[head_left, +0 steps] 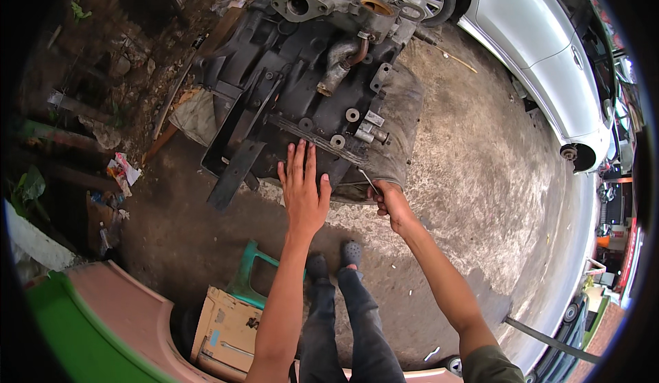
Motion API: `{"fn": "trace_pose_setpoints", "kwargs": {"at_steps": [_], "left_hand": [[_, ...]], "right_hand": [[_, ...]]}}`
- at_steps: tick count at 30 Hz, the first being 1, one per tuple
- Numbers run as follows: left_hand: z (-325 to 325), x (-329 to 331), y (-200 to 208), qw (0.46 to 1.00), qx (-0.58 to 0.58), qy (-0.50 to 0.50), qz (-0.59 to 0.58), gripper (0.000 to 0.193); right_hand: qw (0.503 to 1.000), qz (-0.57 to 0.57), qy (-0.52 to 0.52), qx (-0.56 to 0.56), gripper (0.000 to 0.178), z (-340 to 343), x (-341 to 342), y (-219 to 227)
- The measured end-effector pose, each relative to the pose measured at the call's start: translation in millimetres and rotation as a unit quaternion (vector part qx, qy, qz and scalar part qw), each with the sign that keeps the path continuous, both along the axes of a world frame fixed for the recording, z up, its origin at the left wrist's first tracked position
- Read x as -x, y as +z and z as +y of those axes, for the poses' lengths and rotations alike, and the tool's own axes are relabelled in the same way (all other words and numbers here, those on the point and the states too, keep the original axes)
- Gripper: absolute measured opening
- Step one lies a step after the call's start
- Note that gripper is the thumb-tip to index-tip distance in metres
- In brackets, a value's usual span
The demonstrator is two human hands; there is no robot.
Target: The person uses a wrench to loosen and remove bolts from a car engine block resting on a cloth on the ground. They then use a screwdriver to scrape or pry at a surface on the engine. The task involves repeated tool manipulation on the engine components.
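A dark engine block (305, 60) with black plastic and bare metal parts lies in front of me. My left hand (303, 191) rests flat on its near black panel, fingers stretched out and pointing away. At the panel's near right corner my right hand (394, 204) is closed around a slim metal hand tool (368, 180). The tool's tip touches or nearly touches the panel edge; its grip end is hidden in my fingers. A bent metal pipe (336, 67) and a small metal fitting (372, 130) sit on the engine.
Grey cloth (403, 115) lies beneath the engine. A silver car (528, 26) stands at the far right on the concrete floor. Near my feet are a green plastic stool (250, 273) and a cardboard box (223, 328) with a wrench on it. Debris (123, 170) lies at left.
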State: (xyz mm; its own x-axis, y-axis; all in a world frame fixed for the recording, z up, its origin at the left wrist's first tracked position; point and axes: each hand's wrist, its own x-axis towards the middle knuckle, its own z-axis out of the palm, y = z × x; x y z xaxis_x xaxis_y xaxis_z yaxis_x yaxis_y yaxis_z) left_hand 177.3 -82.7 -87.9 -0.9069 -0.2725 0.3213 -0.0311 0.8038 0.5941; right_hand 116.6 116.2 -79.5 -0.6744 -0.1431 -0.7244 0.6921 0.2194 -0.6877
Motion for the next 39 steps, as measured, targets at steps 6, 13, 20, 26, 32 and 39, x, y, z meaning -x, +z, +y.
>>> {"fn": "trace_pose_setpoints", "kwargs": {"at_steps": [6, 13, 20, 26, 32, 39], "left_hand": [[0.9, 0.8, 0.5, 1.000, -0.005, 0.012, 0.013, 0.055], [1.1, 1.0, -1.7, 1.000, 0.000, 0.013, 0.015, 0.055], [0.5, 0.6, -2.2, 1.000, 0.000, 0.013, 0.012, 0.055], [0.3, 0.8, -4.4, 1.000, 0.003, 0.013, 0.010, 0.056], [0.7, 1.2, -3.8, 1.000, -0.002, 0.011, 0.012, 0.055], [1.1, 1.6, -3.0, 1.000, -0.005, 0.012, 0.015, 0.055]], "right_hand": [[0.993, 0.102, 0.051, -0.015, 0.030, 2.7, 29.5, -1.4], [0.996, 0.077, 0.039, 0.010, 0.026, 1.4, 35.7, -12.7], [0.996, 0.008, 0.032, 0.079, 0.016, 5.5, 39.7, -18.0], [0.998, 0.039, 0.044, 0.027, 0.018, 3.7, 46.8, -16.8], [0.993, 0.022, 0.081, 0.079, 0.027, 9.4, 46.9, -20.8], [0.992, 0.012, 0.069, 0.108, 0.031, 10.9, 43.8, -29.0]]}}
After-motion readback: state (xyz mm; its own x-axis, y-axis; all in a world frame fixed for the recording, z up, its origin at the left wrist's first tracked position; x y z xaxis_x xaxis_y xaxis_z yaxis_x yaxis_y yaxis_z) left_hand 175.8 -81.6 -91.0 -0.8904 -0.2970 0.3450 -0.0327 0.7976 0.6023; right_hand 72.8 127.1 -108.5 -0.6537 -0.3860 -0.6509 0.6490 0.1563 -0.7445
